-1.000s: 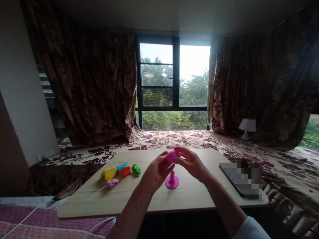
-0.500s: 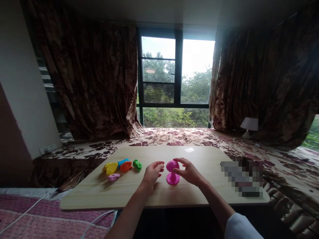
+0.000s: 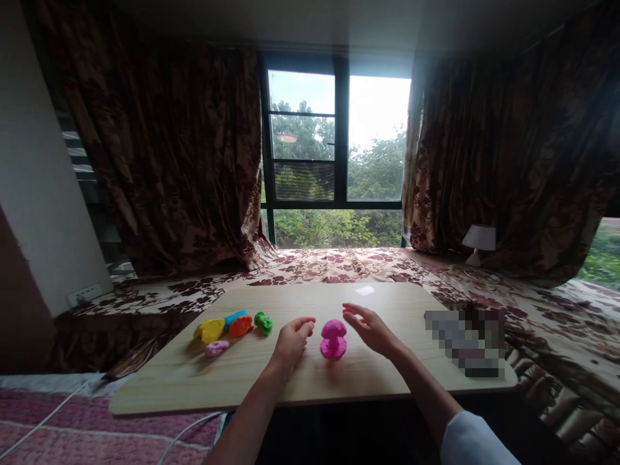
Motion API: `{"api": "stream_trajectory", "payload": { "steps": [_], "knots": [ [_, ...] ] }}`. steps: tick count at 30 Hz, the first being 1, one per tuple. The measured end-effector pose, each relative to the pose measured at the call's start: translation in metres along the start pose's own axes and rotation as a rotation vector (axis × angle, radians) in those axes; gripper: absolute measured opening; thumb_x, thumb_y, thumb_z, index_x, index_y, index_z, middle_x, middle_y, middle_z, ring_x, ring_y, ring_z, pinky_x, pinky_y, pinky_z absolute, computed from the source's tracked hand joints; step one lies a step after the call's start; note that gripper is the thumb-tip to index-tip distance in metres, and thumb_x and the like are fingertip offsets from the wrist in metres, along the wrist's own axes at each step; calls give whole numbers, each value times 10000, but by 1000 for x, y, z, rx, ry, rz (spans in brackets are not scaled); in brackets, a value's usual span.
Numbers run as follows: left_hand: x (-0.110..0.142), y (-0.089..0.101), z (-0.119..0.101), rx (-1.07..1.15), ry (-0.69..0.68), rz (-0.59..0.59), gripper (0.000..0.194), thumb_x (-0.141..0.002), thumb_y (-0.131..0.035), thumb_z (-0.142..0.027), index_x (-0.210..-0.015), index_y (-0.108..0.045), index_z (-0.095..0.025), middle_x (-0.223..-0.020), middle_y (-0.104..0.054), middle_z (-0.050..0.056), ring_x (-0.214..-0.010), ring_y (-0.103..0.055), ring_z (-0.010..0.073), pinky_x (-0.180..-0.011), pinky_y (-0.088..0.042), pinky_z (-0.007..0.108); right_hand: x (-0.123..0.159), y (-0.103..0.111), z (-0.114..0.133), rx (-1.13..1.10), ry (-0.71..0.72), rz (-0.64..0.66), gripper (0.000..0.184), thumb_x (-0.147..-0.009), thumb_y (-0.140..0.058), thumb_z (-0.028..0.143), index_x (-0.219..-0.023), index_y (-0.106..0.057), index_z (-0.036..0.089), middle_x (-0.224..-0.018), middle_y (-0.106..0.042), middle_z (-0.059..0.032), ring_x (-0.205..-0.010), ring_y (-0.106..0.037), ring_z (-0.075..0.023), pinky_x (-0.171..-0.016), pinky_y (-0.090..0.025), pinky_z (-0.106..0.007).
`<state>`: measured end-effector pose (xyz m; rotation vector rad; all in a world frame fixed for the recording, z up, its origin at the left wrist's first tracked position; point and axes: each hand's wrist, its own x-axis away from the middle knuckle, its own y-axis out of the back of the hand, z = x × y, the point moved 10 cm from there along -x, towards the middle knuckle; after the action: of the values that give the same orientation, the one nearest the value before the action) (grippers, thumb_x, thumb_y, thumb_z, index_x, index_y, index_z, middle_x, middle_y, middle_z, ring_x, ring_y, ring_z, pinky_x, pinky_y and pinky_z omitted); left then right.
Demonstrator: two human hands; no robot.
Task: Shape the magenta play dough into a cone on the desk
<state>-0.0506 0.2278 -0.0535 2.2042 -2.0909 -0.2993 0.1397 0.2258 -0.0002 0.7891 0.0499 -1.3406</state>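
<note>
Head view: magenta mushroom-shaped clay piece (image 3: 334, 336) is seen stood upright on pale wood-grain tabletop (image 3: 365, 374), btwn both hands & touched by neither. L hand (image 3: 293, 339) is placed nr its left side w/ fingers bent; nothing is seen held, & whether thumb & fingertips meet can't be told. R hand (image 3: 372, 330) is held spread on the other side, nothing gripped.

Main risk, as judged: domed magenta cap (image 3: 334, 327) is borne by short magenta stem (image 3: 334, 343) alone, so a lean or slip could be caused by a weak joint or by soft clay sagging under the cap's wt. Whole piece could also be tipped if brushed by either hand, or if tabletop is jolted; flat magenta base (image 3: 334, 353) prob. helps. If cap is pressed too hard, stem could be bent & dome dented. Colour mixing w/ yellow lump (image 3: 210, 330), orange lump (image 3: 241, 326) or green lump (image 3: 263, 323) is judged unlikely, as they're set well apart at left.
</note>
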Motion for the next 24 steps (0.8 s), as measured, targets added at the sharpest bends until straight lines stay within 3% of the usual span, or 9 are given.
{"api": "stream_trajectory", "payload": {
  "steps": [4, 13, 24],
  "knots": [
    [-1, 2, -7, -41, -47, -16, 307, -855, -527, -312, -1121, -534, -159, -1134, -573, 73, -955, -584, 197, -798, -494, 409, -5, 17, 4, 8, 8, -46, 389, -865, -452, 449, -1138, -601, 215, -1148, -625, -86, -1046, -580, -228, -868, -456, -376],
    [5, -18, -21, -92, -169, 86, 278, -857, -525, -308, -1090, -554, -160, -1113, -586, 66, -946, -589, 192, -803, -493, 404, 0, -18, 9, 6, 29, 34, 405, -751, -632, 409, -1103, -629, 209, -1045, -672, -79, -965, -614, -236, -815, -483, -369],
    [7, -17, -27, -101, -209, 95, 278, -856, -527, -311, -1084, -555, -154, -1098, -592, 65, -936, -593, 190, -796, -495, 402, 3, -20, 15, -32, 68, 38, 325, -756, -634, 344, -1048, -650, 201, -971, -691, -47, -905, -626, -214, -820, -489, -373]
  ]
}}
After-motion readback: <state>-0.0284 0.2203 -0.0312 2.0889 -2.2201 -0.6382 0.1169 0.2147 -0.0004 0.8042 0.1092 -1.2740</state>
